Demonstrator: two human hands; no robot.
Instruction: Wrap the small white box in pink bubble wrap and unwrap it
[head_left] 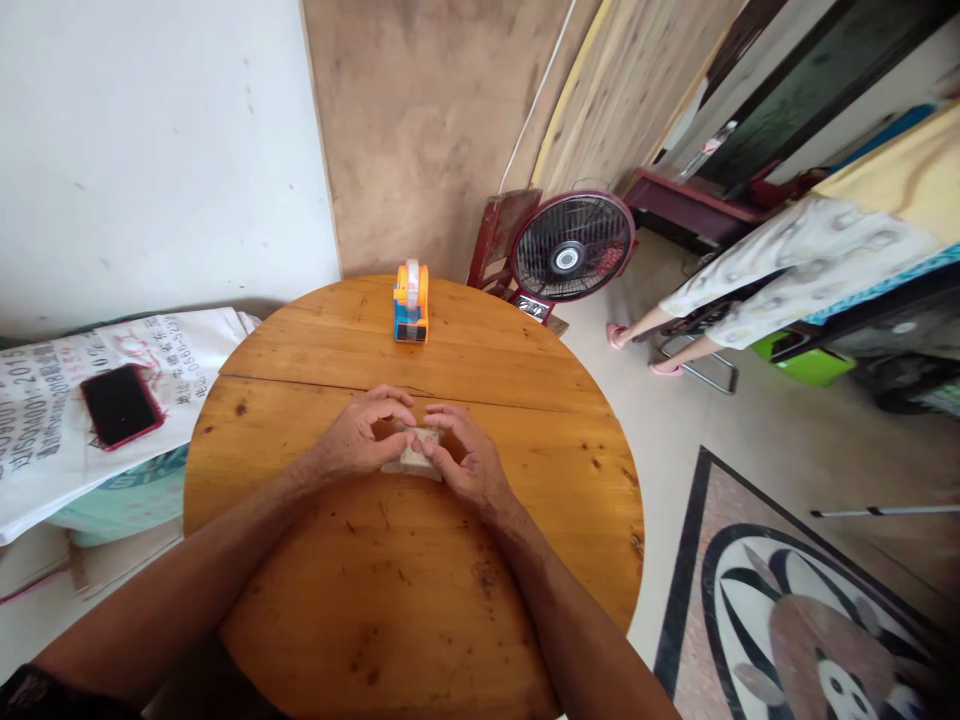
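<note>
Left hand [361, 434] and right hand [477, 466], curled, grip a small, pale, flat rectangular piece [415, 462] from both sides, apparently to steady it, on or just above a round, brown wooden table [525, 360], an orange-and-blue tape dispenser [412, 305] standing beyond.

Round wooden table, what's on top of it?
A tape dispenser. Your left hand and right hand touch a small pale piece, which they partly cover; the tabletop under it is hidden.

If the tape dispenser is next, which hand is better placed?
Probably the left hand: it sits slightly nearer the tape dispenser than the right hand does. Both hands are on the small pale piece, so either must let go first.
</note>
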